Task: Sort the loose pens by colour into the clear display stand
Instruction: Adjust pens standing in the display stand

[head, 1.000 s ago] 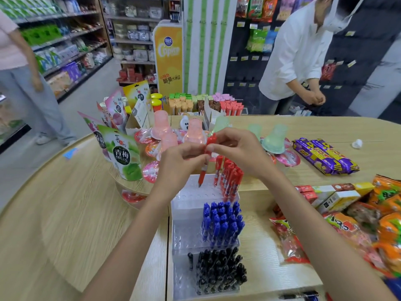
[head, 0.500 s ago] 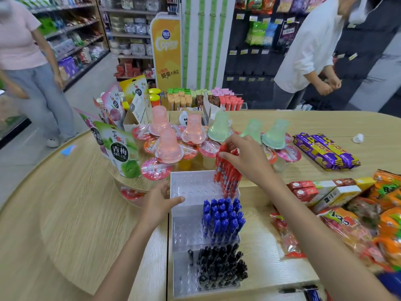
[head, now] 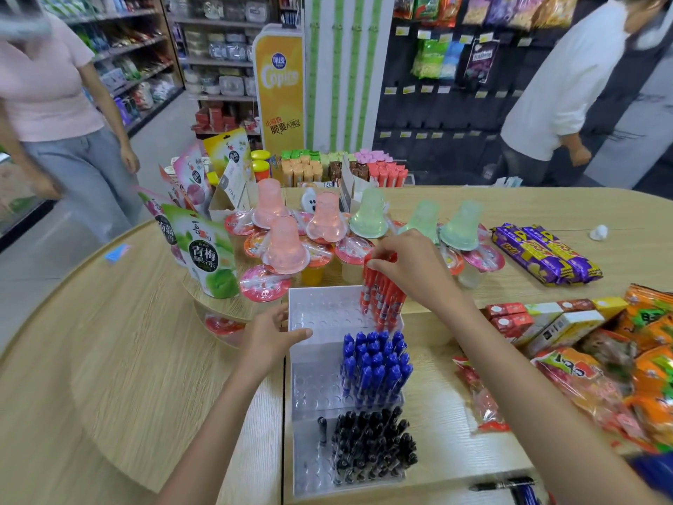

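Gripping the left wall of the clear display stand (head: 320,310), lower centre, is my left hand (head: 272,337); my right hand (head: 413,273) clamps the red pens (head: 383,301) in its top tier, mid-frame.

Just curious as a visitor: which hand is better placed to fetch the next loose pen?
Probably the right hand. The loose pens lie near right, beside that arm, while the left hand holds the left edge of the clear stand. The right hand must first release the red pens.

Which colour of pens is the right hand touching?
The red pens, farthest back in the stand; the right hand pinches their tops. The blue pens and black pens are untouched.
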